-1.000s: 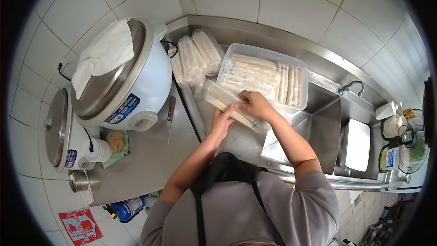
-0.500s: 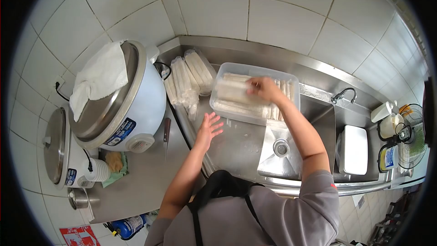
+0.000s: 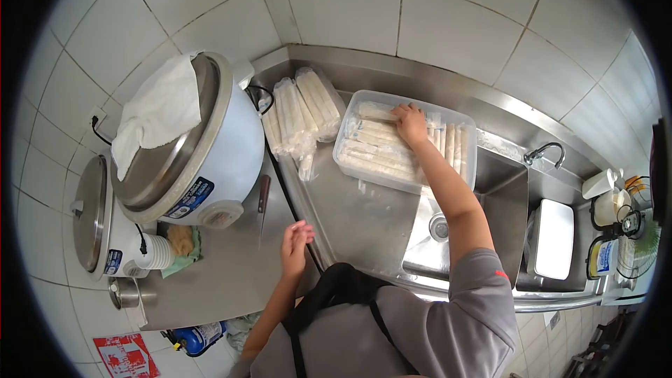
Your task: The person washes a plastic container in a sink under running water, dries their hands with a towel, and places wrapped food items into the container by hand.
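My right hand reaches into a clear plastic bin in the sink area, its fingers closed on the right end of a plastic-wrapped pack of pale sticks by the back wall of the bin. More wrapped pale sticks lie in rows in front of it, and others run crosswise on the right side. Nothing is in my left hand, which hovers over the counter's edge with fingers loosely apart. Left of the bin, several bagged packs of sticks lie on the steel drainboard.
A large rice cooker with a white cloth stands left, near a knife and stacked cups. Right are the sink basin, faucet, white lidded container and fan.
My right hand has moved the pack of pale sticks from the middle of the bin to its back wall. My left hand has drawn back toward my body, and the view has shifted slightly.
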Available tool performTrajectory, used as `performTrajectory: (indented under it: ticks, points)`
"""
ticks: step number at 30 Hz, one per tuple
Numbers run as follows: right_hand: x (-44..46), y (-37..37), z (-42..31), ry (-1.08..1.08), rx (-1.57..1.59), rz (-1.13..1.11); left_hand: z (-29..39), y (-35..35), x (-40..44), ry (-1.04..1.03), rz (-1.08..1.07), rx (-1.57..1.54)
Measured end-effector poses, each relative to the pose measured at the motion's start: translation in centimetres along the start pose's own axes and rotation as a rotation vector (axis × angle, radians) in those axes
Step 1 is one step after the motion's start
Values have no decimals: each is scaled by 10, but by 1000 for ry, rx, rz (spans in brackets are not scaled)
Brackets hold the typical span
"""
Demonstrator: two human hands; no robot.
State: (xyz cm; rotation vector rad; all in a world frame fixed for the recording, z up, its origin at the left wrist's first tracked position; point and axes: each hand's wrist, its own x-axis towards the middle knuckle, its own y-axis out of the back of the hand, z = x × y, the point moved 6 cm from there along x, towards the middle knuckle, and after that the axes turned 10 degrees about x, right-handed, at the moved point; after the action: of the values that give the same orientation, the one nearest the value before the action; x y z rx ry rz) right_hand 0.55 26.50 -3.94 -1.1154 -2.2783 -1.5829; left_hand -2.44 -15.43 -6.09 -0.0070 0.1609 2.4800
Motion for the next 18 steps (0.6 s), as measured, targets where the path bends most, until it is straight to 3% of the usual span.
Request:
performTrajectory:
  ticks: [3,6,9,12,15,18]
  points:
    - [3,3,-4,76,28,-33,1,20,-25,-60,123,30]
    - [6,-12,5,58,126,-274,-3,34,-45,-113,223,97]
    - [22,-20,43,-103,344,-401,-19,47,-62,-176,271,223]
    - [28,-28,71,-34,22,-350,-32,52,-76,-265,272,301]
    - [27,-26,60,-163,-124,-361,-23,52,-81,-341,309,380]
    - [26,-27,58,-239,-158,-529,-14,52,-83,-381,326,505]
